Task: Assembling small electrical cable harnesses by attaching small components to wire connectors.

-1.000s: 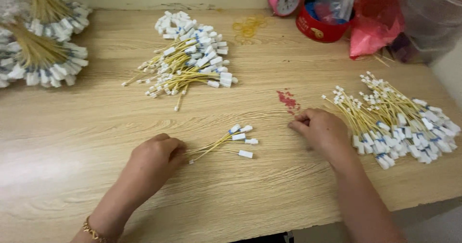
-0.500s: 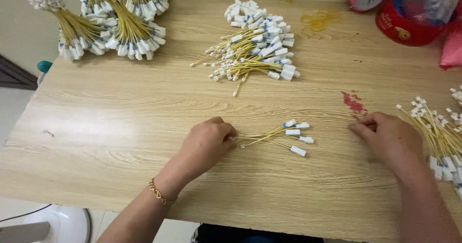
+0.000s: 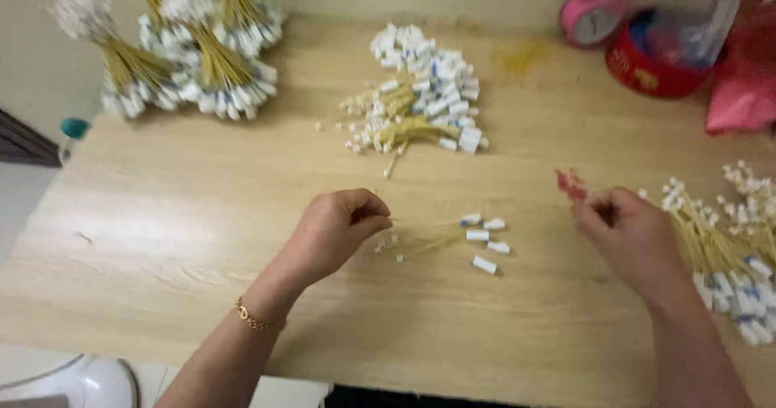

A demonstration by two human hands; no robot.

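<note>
My left hand (image 3: 335, 232) rests on the wooden table (image 3: 162, 238), fingers curled over one end of a small bunch of yellow wires with white connectors (image 3: 453, 238). Its wrist wears a gold bracelet. My right hand (image 3: 626, 234) is lower right, fingers pinched at the edge of a loose pile of the same wires (image 3: 727, 238); whether it holds one is unclear. A small red mark (image 3: 571, 184) lies just left of that hand.
Another loose wire pile (image 3: 420, 101) lies at centre back. Tied wire bundles (image 3: 174, 60) stand at back left. A pink alarm clock (image 3: 594, 16), a red tub (image 3: 655, 65) and a pink bag (image 3: 744, 77) sit at back right. A white fan (image 3: 89, 384) is below the table's front edge.
The view has shifted left, so the tied bundles are now more in view. My left hand has lifted slightly at the wire ends; my right hand stays at the right pile.
</note>
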